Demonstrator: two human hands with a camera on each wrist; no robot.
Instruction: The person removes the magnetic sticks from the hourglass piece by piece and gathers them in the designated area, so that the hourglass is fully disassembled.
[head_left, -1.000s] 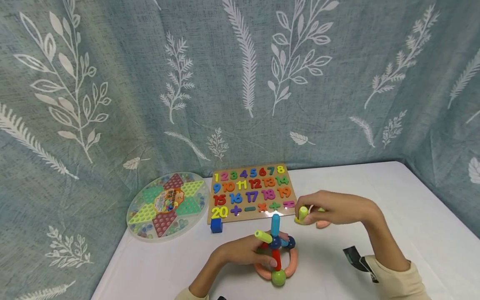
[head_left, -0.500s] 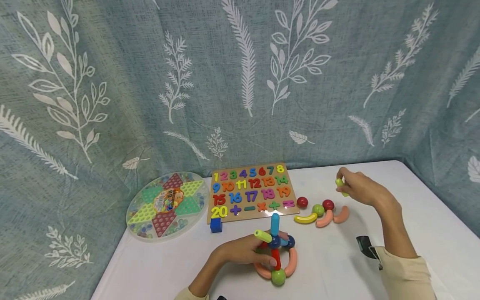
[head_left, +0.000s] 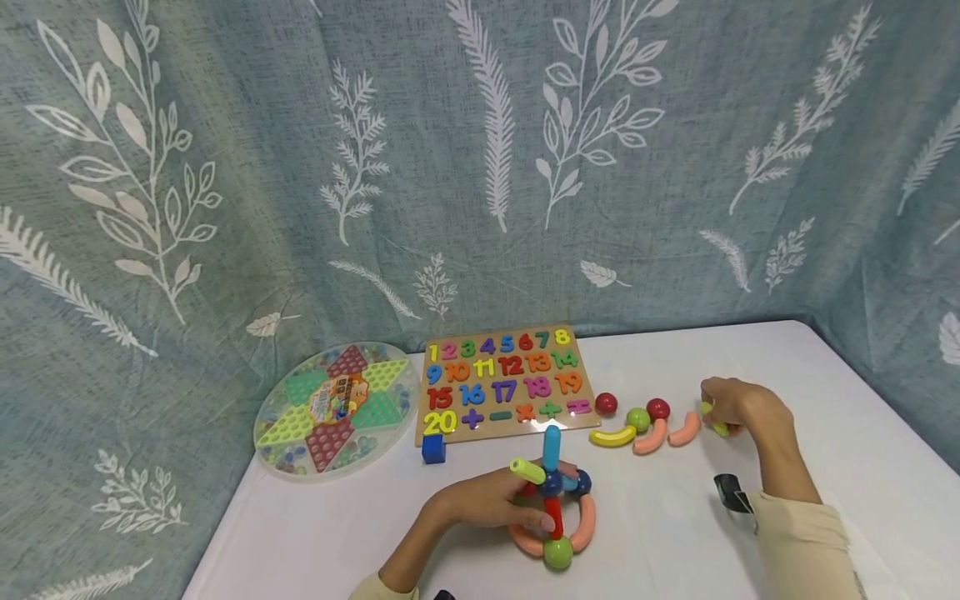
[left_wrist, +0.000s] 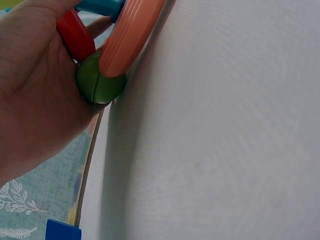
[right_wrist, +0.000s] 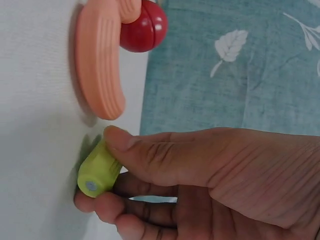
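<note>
My left hand [head_left: 495,500] grips a built frame of magnetic rods and balls by its red rod [head_left: 552,515]. A blue rod [head_left: 552,448] stands up from the frame's dark blue ball, and a light green rod sticks out to the left. Curved orange rods [head_left: 585,525] meet at the green ball [left_wrist: 101,80] at its bottom. Over at the right, my right hand [head_left: 746,408] pinches a short light green rod [right_wrist: 100,167] between thumb and fingers, low over the white table. A curved orange rod [right_wrist: 97,60] lies just beside the thumb tip.
Loose red balls [head_left: 606,404], a green ball [head_left: 638,419], a yellow curved rod [head_left: 612,437] and orange curved rods lie between the hands. Behind are a number board [head_left: 510,429], a blue cube [head_left: 433,449] and a round marble-game board [head_left: 270,462]. A curtain [head_left: 480,167] hangs behind the table.
My right hand took the light green rod from among the loose pieces, lifted it right, then lowered it beside the orange curved rod. My left hand and the frame stayed in place.
</note>
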